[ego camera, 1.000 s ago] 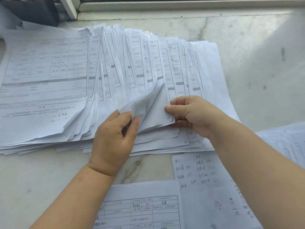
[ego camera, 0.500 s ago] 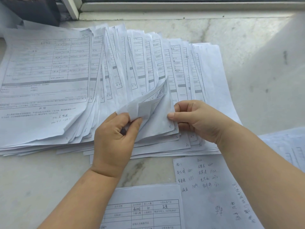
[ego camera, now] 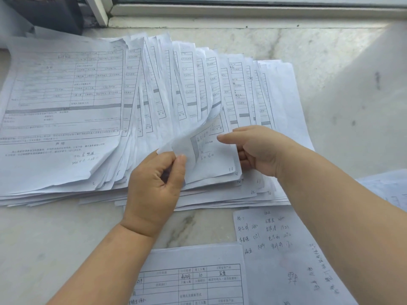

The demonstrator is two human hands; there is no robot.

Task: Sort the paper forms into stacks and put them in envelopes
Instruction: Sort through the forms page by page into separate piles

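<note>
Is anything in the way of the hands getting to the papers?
No. The left hand already pinches the lifted corner of a sheet in the fanned forms; the right hand touches them too.
</note>
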